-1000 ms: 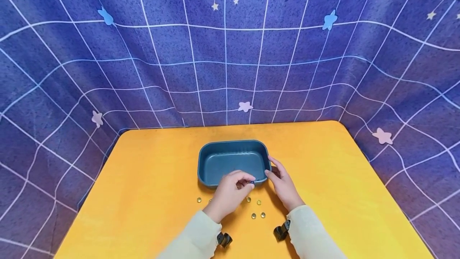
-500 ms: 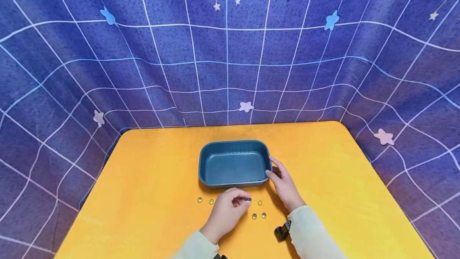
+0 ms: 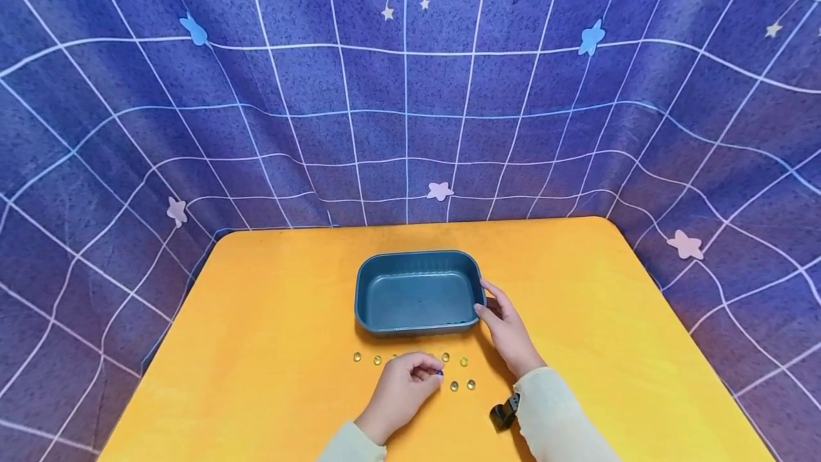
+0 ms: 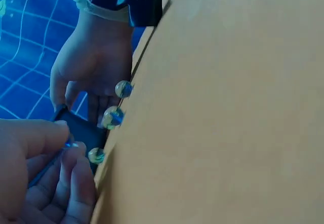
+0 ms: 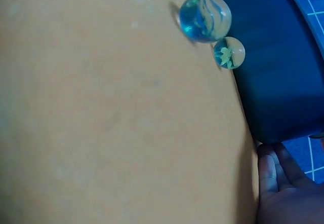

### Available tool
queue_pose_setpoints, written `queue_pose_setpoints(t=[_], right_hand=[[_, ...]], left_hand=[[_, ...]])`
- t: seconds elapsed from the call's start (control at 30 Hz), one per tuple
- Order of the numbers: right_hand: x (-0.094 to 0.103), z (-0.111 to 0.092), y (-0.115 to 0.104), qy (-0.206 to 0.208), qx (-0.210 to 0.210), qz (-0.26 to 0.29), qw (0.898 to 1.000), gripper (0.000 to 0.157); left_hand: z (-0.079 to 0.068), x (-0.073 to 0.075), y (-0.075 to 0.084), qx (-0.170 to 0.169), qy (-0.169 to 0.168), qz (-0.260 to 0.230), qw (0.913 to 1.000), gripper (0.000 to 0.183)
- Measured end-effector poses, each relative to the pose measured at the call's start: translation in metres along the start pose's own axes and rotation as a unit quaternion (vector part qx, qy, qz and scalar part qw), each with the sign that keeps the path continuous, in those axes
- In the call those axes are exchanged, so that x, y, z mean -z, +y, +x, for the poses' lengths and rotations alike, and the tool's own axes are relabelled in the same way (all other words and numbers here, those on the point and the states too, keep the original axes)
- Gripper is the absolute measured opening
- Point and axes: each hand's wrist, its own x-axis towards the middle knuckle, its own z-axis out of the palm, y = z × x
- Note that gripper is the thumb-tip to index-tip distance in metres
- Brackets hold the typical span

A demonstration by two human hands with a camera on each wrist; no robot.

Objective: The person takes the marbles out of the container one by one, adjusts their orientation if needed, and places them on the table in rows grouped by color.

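My left hand [image 3: 399,392] is over the table in front of the container, pinching a small dark blue marble [image 3: 439,373] between thumb and fingertips. A glint of blue from that marble shows between the fingers in the left wrist view, mostly hidden. My right hand [image 3: 509,334] grips the right end of a dark teal rectangular container [image 3: 420,330], thumb at the rim and fingers along the outer wall. Clear glass marbles lie around the left hand, among them one marble [image 3: 445,357] beyond its fingertips and another marble [image 3: 454,386] to their right. Part of the row is hidden behind the left hand.
More marbles lie left of the hand, such as one marble [image 3: 357,356] at the row's end. A yellow table [image 3: 269,334] carries everything. Behind it hangs a blue curtain [image 3: 410,134] with white grid lines and stars. Black wrist camera [image 3: 503,413] sits under the right sleeve.
My left hand has drawn back from the container's front rim toward the table's near side, the blue marble still in its pinch. The right hand stays on the container.
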Motion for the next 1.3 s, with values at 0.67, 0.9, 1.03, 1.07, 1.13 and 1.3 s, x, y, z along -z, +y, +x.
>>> queue_pose_setpoints(t=[0.67,0.9,1.03,1.07,1.13,1.3], right_hand=[[-0.0007,-0.0015,-0.0025,0.001,-0.009,0.003,1.000,0.054],[-0.0007,-0.0006,-0.0009,0.001,-0.009,0.001,1.000,0.054],[-0.0005,-0.0009,-0.0003,0.001,-0.008,-0.003,1.000,0.055],[-0.0004,-0.0012,-0.0002,0.001,-0.008,-0.004,1.000,0.055],[-0.0004,-0.0015,-0.0008,0.002,-0.009,-0.003,1.000,0.054],[-0.0008,-0.0011,-0.0014,0.003,-0.010,-0.001,1.000,0.054]], left_hand=[[0.0018,0.0007,-0.0103,-0.022,0.001,0.055,0.9982,0.015],[0.0011,0.0009,-0.0071,-0.028,-0.002,0.070,0.9972,0.015],[0.0006,0.0007,-0.0060,-0.034,0.001,0.078,0.9964,0.015],[0.0005,0.0007,-0.0060,-0.037,0.001,0.078,0.9963,0.015],[0.0006,0.0004,-0.0061,-0.037,0.002,0.080,0.9961,0.015],[0.0011,-0.0003,-0.0074,-0.036,0.003,0.087,0.9956,0.015]])
